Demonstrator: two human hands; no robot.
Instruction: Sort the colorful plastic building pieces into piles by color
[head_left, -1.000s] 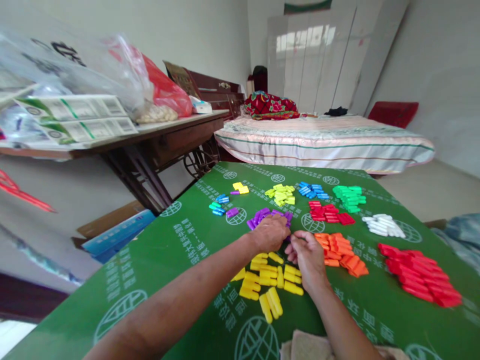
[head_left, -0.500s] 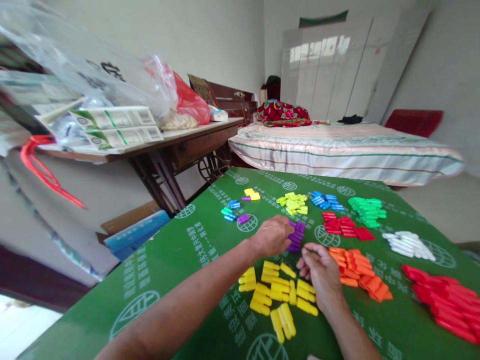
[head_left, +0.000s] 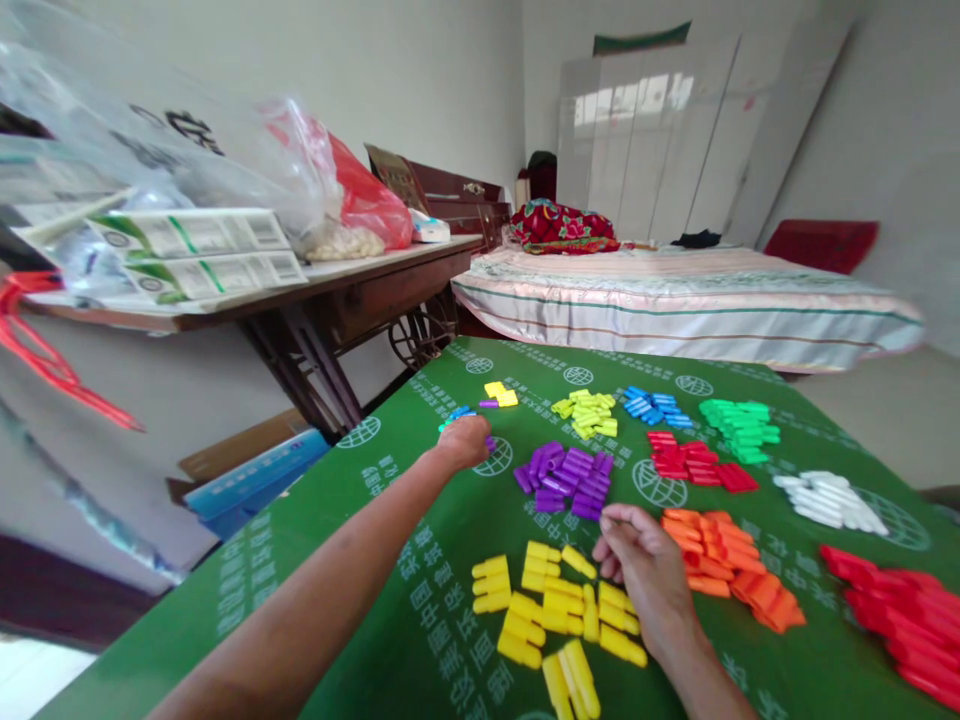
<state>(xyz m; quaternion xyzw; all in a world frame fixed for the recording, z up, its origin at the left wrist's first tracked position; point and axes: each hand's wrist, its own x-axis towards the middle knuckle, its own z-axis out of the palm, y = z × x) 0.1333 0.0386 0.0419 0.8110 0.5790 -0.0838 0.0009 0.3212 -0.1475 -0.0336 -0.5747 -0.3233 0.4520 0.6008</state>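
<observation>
My left hand (head_left: 466, 441) reaches out over the far left group of pieces, its fingers hidden under the back of the hand. Beside it show a few blue caps (head_left: 459, 412) and a bit of purple. The pieces are small plastic tubes like marker-pen caps. My right hand (head_left: 646, 565) has curled fingers, thumb close to the index finger; whether anything is between them I cannot make out. It is between the purple caps (head_left: 566, 478), the yellow caps (head_left: 564, 600) and the orange caps (head_left: 720, 550).
Lime caps (head_left: 586, 412), blue caps, green caps (head_left: 741, 428), white caps (head_left: 829, 502) and red caps (head_left: 900, 620) lie in colour groups on the green table (head_left: 337, 570). A few yellow caps (head_left: 501, 394) lie far left. A cluttered sewing table (head_left: 360, 295) and a bed (head_left: 675, 300) stand beyond.
My left hand has moved left and away, from the purple caps to the small mixed group. The purple caps are now uncovered. My right hand has stayed nearly in place.
</observation>
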